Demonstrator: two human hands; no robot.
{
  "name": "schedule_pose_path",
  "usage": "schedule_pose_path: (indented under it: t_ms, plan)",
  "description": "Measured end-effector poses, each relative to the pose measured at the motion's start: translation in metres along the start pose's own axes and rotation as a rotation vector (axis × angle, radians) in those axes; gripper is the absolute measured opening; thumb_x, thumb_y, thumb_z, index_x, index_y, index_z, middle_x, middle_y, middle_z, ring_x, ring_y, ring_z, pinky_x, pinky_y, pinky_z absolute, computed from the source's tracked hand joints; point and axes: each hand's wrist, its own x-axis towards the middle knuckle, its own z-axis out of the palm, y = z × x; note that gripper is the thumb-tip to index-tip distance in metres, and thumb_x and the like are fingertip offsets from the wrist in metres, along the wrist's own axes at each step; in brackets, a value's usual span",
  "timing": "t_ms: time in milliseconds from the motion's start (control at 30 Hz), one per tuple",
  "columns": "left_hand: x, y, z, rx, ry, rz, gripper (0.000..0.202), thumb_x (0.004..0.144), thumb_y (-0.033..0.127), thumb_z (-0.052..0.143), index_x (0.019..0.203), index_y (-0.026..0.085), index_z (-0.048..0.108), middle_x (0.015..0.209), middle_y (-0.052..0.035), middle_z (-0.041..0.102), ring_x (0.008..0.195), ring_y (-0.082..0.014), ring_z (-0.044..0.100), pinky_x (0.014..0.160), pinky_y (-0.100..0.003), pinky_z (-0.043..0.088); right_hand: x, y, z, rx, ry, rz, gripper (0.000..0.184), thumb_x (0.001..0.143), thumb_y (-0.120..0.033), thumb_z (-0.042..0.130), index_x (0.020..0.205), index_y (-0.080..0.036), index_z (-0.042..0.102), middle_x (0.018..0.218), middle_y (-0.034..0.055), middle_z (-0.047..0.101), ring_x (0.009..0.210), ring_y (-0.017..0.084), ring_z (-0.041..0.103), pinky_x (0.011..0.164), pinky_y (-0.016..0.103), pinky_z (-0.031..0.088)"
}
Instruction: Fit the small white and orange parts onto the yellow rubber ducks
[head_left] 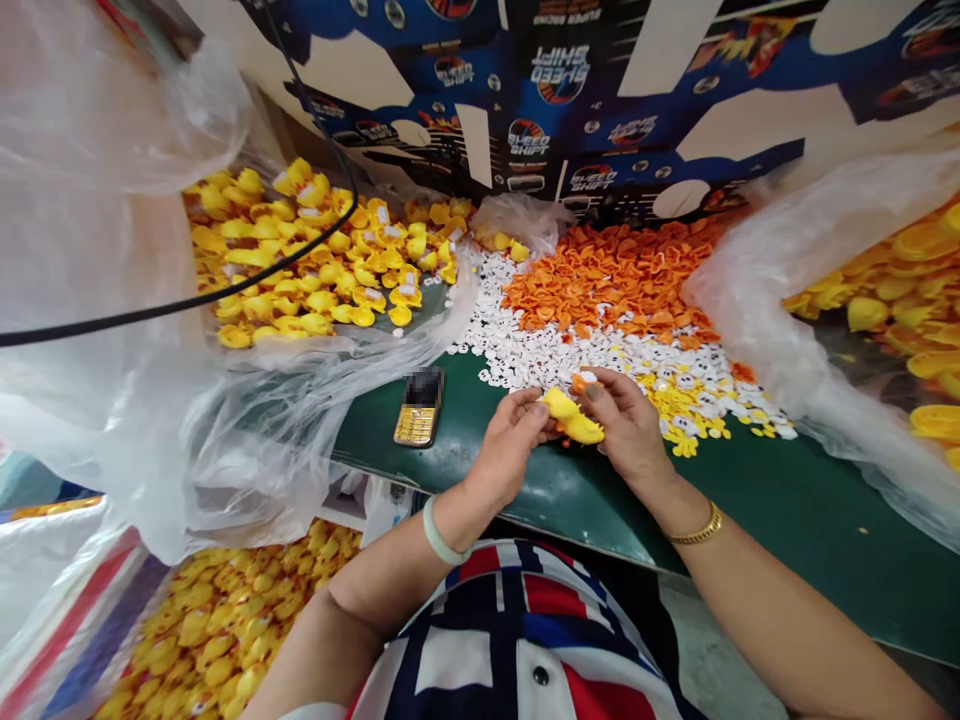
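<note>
My left hand pinches one end of a yellow plastic toy part, a duck-like shell, above the green table edge. My right hand is closed at the shell's other side. Between its thumb and fingers is a small orange piece, like a beak, with something white next to it. Just beyond my hands lie heaps of white eye-like pieces, orange beak-like pieces and small yellow pieces with white eyes.
A keypad phone rests on the green tabletop. Yellow shells pile up at the left in clear plastic, with more at the right. Below left, a sack holds yellow ducks. A black cable crosses the left side.
</note>
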Motion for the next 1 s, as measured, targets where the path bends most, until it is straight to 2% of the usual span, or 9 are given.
schedule_pose_path:
  t_ms: [67,167,233,300,433,600,767,867,1000]
  plan:
    - [0.000,-0.007,0.000,-0.031,0.013,0.000,0.044,0.082,0.050,0.071,0.111,0.018,0.060,0.107,-0.0073,0.064,0.090,-0.0173,0.063,0.085,-0.035,0.050,-0.003,0.000,0.002,-0.142,0.020,-0.099,0.042,0.087,-0.054,0.065,0.116,-0.025,0.062,0.095,0.0049,0.069,0.077,0.019,0.066,0.069,0.034,0.057]
    - [-0.004,-0.013,0.000,-0.035,-0.058,0.061,0.052,0.081,0.053,0.071,0.120,0.021,0.060,0.122,-0.0086,0.063,0.111,-0.0214,0.060,0.097,-0.035,0.046,-0.010,-0.003,0.006,-0.350,-0.002,-0.253,0.038,0.090,-0.050,0.061,0.118,-0.024,0.062,0.102,0.0077,0.068,0.083,0.021,0.065,0.076,0.038,0.057]
    - [-0.005,-0.014,0.000,-0.024,-0.110,0.072,0.059,0.075,0.047,0.079,0.123,0.023,0.058,0.126,-0.0082,0.062,0.119,-0.0229,0.057,0.104,-0.036,0.043,-0.013,-0.005,0.008,-0.440,-0.018,-0.345,0.036,0.092,-0.048,0.059,0.118,-0.024,0.062,0.105,0.0096,0.067,0.089,0.024,0.065,0.083,0.042,0.056]
    - [-0.005,-0.013,0.000,-0.014,-0.116,0.058,0.061,0.071,0.039,0.083,0.123,0.023,0.057,0.125,-0.0073,0.063,0.118,-0.0226,0.057,0.104,-0.036,0.042,-0.015,-0.006,0.008,-0.450,-0.036,-0.375,0.035,0.092,-0.047,0.059,0.118,-0.024,0.062,0.107,0.0102,0.067,0.092,0.025,0.065,0.085,0.043,0.055]
    - [-0.005,-0.010,-0.003,-0.077,-0.056,0.036,0.048,0.077,0.031,0.077,0.121,0.022,0.061,0.118,-0.0043,0.066,0.111,-0.0188,0.060,0.100,-0.031,0.044,-0.012,-0.004,0.005,-0.243,-0.082,-0.201,0.035,0.091,-0.049,0.061,0.117,-0.026,0.062,0.100,0.0074,0.068,0.080,0.021,0.066,0.071,0.038,0.058]
    - [-0.005,-0.006,-0.005,-0.206,-0.053,-0.114,0.041,0.081,0.036,0.071,0.118,0.020,0.064,0.111,-0.0063,0.070,0.103,-0.0208,0.065,0.088,-0.031,0.050,-0.002,-0.005,-0.003,-0.038,0.010,-0.054,0.040,0.087,-0.054,0.065,0.115,-0.026,0.063,0.082,0.0020,0.068,0.066,0.018,0.066,0.065,0.036,0.059]
    - [-0.005,-0.003,-0.006,-0.263,-0.097,-0.285,0.051,0.080,0.057,0.067,0.104,0.013,0.067,0.091,-0.0125,0.073,0.086,-0.0273,0.071,0.075,-0.037,0.056,-0.001,-0.008,-0.004,-0.066,-0.003,-0.070,0.041,0.085,-0.053,0.068,0.113,-0.024,0.064,0.079,0.0008,0.067,0.063,0.016,0.064,0.063,0.033,0.058]
    - [-0.006,-0.002,-0.006,-0.212,-0.142,-0.306,0.049,0.074,0.049,0.077,0.105,0.013,0.065,0.085,-0.0104,0.072,0.076,-0.0259,0.072,0.067,-0.034,0.056,-0.001,-0.008,-0.003,-0.110,-0.033,-0.098,0.041,0.085,-0.052,0.068,0.114,-0.023,0.064,0.084,0.0021,0.068,0.064,0.015,0.063,0.063,0.032,0.058]
    - [-0.010,0.001,-0.006,-0.201,-0.203,-0.332,0.051,0.069,0.038,0.082,0.110,0.014,0.063,0.087,-0.0095,0.073,0.075,-0.0247,0.073,0.070,-0.034,0.057,-0.001,-0.008,-0.003,-0.114,-0.055,-0.065,0.042,0.085,-0.052,0.067,0.113,-0.022,0.064,0.083,0.0016,0.068,0.064,0.014,0.063,0.062,0.031,0.057]
